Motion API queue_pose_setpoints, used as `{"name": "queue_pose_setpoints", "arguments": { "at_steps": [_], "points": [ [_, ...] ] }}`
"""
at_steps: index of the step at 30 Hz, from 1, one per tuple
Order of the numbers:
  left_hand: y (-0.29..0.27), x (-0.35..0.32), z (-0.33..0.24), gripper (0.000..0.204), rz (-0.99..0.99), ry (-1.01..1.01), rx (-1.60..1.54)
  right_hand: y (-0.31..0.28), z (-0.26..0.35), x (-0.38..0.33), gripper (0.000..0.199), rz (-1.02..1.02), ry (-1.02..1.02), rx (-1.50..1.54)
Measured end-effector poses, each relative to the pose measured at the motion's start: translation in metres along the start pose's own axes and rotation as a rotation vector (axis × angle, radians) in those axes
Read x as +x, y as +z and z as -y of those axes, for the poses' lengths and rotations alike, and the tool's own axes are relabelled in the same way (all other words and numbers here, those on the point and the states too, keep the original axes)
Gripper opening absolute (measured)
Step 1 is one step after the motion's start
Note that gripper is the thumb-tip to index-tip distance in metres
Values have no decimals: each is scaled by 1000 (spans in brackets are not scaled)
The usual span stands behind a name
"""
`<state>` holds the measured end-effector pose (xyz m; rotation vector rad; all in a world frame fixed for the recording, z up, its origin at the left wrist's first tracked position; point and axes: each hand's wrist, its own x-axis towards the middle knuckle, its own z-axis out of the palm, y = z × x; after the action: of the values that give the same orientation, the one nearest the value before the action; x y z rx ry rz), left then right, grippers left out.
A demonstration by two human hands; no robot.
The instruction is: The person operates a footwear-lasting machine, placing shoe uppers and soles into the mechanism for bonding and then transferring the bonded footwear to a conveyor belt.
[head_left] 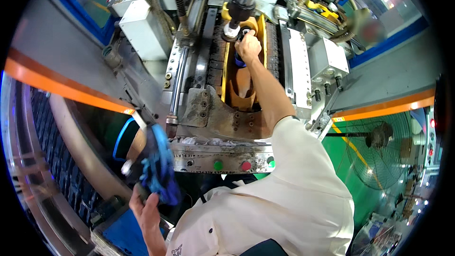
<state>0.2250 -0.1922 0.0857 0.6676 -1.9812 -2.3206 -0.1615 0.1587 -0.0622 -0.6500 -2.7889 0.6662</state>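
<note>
one elongated blue-and-black object (161,170) is grasped by the left hand (147,212), long axis running forward; over a yellow-walled brown trough (242,96), the right hand (249,47)'s hold cannot be told.

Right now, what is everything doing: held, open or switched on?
Left hand: fingers closed on the blue-and-black thing
Blue-and-black thing: held, blurred
Right hand: fingers curled, grip partly hidden
Dark blue thing: in the brown trough, partly covered by the hand
Brown trough: open on top
Fan: upright, can't tell if spinning
Red button: can't tell if lit
</note>
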Motion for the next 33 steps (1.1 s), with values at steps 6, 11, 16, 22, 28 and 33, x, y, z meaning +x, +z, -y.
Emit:
{"name": "queue_pose_setpoints", "arguments": {
  "at_steps": [6, 11, 16, 22, 28, 33],
  "points": [
    [-46, -90, 42, 43, -553, 63, -217, -10, 14, -11, 69, 75, 67, -143],
    [-31, -134, 89, 27, -726, -37, -388, -72, 22, -174, 52, -236, -735, 404],
    [-22, -165, 122, 34, -709, -168, -482, -37, -1, -366, 20, 460, -906, 728],
    [-43, -252, 176, 34, -818, -179, -672, 63, -41, -385, 28, 475, -1064, 312],
    [-120, -330, 251, 19, -1299, -129, -909, 0, 78, -424, 25, 508, -1044, 808],
    [-236, -399, 329, 17, -1687, -79, -866, -106, 257, -567, 13, 791, -1364, 1016]
  ]
}}
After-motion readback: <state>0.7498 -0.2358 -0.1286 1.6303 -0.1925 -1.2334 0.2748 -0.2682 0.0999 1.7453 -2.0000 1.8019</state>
